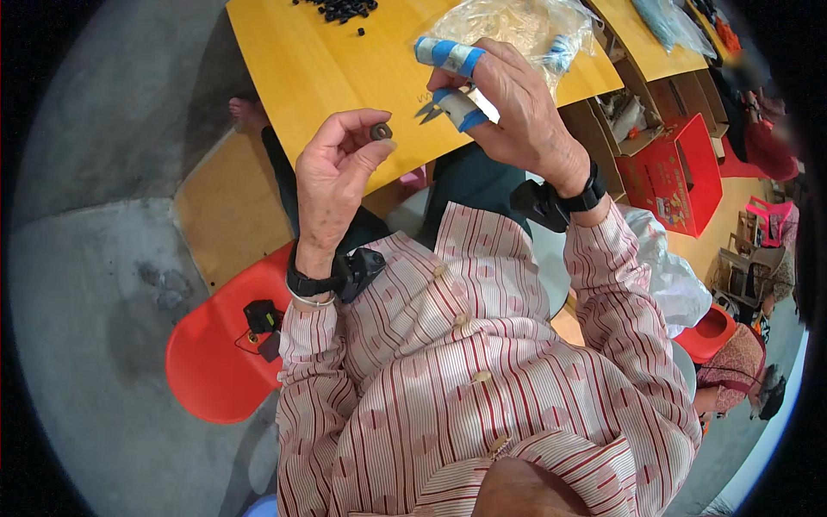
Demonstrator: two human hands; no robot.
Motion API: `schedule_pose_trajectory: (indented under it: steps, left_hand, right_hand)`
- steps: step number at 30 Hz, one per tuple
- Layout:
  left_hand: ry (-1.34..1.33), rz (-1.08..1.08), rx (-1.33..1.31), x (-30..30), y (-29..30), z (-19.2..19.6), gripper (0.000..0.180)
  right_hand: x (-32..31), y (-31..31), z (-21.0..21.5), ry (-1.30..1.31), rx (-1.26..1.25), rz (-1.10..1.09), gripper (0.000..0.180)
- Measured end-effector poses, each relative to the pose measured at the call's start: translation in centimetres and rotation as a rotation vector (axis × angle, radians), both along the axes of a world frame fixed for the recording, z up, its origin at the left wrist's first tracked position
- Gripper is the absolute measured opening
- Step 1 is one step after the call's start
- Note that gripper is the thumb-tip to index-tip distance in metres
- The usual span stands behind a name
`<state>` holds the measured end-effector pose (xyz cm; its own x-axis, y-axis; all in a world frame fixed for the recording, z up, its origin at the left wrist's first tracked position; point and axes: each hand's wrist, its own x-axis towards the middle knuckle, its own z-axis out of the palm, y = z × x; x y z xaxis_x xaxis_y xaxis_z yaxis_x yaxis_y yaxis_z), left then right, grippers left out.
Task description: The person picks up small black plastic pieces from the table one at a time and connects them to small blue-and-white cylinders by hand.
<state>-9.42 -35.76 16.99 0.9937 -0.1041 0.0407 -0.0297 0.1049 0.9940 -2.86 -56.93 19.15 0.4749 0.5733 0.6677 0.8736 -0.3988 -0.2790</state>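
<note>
My left hand [332, 177] pinches a small dark ring [376, 132] between thumb and forefinger, its hole showing. To its right, my right hand [530, 116] is closed around small scissors [428, 111], whose pointed blades stick out toward the left hand, slightly apart. Blue and whitish tape wraps the thumb and a finger of the right hand, and the handles are mostly hidden there. The blades and the ring do not touch. Both hands are above the near edge of the yellow table [301, 65].
Several small black pieces [338, 10] are heaped at the table's far edge, with one loose piece [361, 32] nearby. A clear plastic bag [508, 26] lies beyond my right hand. A red carton [668, 177] and a white bag [668, 267] are at right, a red stool [215, 362] at left.
</note>
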Motion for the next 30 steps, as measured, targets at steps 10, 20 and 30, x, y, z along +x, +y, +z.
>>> schedule_pose_trajectory:
  steps: [10,20,30]
  left_hand:
    - [-0.052,-0.090,-0.275,-3.7,-0.1,1.7,0.028]
    - [-0.051,-0.066,-0.304,-4.1,-0.5,1.5,0.028]
    - [0.007,-0.105,-0.402,-4.5,-0.1,1.2,0.028]
  right_hand:
    - [-4.3,1.3,3.1,-0.101,0.053,0.076,0.052]
    - [-5.0,1.8,3.9,-0.264,-0.107,0.107,0.024]
    - [-5.7,3.1,4.4,-0.270,-0.153,0.180,0.027]
